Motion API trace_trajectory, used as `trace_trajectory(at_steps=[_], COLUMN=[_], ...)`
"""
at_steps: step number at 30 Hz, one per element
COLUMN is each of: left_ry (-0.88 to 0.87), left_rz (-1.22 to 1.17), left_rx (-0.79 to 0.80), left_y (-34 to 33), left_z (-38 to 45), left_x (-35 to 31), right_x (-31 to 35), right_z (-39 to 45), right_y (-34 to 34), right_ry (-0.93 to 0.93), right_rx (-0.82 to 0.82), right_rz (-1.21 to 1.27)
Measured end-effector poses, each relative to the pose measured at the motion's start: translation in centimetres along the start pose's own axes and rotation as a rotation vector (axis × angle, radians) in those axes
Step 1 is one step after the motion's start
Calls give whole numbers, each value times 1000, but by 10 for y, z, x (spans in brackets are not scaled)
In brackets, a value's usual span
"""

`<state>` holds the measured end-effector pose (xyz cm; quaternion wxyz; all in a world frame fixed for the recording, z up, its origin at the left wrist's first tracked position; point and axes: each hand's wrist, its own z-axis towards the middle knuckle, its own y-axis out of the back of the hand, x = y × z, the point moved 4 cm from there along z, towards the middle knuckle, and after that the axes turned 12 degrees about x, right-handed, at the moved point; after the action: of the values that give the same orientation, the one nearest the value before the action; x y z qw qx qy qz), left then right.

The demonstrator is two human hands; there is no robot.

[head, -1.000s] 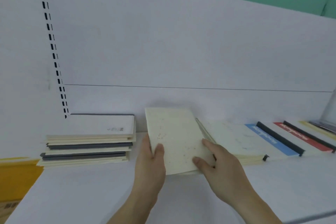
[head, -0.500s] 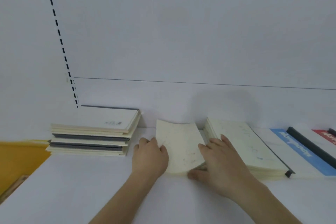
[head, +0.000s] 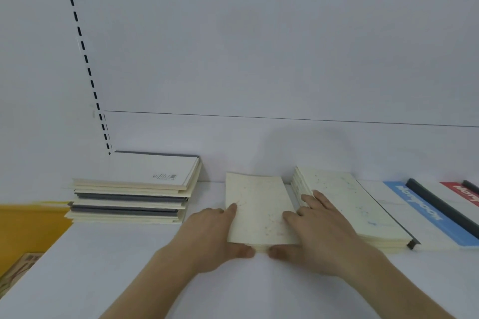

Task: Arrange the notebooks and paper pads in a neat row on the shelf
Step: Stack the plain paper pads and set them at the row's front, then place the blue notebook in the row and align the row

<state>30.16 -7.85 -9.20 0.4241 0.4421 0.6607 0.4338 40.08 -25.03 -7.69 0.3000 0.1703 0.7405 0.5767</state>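
Observation:
A cream speckled paper pad lies flat on the white shelf, in the gap between two piles. My left hand grips its left edge and near corner, thumb at the front. My right hand grips its right edge, fingers spread and touching the neighbouring pile of cream pads. To the left stands a stack of notebooks with grey spines. Right of the cream pile lie a blue-banded notebook and a red-banded notebook, overlapping in a row.
The white back panel rises right behind the pads, with a slotted upright at the left. Past the shelf's left end there is a yellow surface and a cardboard box lower down.
The cream pad was held tilted up off the shelf a second ago; it now lies flat, squared between both hands. The view has shifted right and down.

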Motion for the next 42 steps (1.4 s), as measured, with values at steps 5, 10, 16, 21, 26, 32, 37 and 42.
trace_trajectory(at_steps=[5,10,16,21,26,32,37,42], left_ry=[-16,-52,-68,-75,-37,24,102,146], left_rz=[-77,-115,-148,-182,-117,62,49,36], left_rx=[53,83,59,45,11,-153,-510,-906], left_y=[4,5,4,2,3,5,21,29], left_z=[3,3,3,-1,-5,-19,-53,-72], left_x=[4,4,4,3,-1,-4,8,61], right_x=[-5,-4,-6,-8,-8,2,36,89], right_z=[5,1,1,1,-2,-13,2,26], right_y=[2,4,5,3,0,11,26,48], right_ry=[31,5,4,24,24,12,133,249], right_rx=[48,49,64,56,15,-159,-431,-547], right_rz=[7,18,16,37,30,64,216,351])
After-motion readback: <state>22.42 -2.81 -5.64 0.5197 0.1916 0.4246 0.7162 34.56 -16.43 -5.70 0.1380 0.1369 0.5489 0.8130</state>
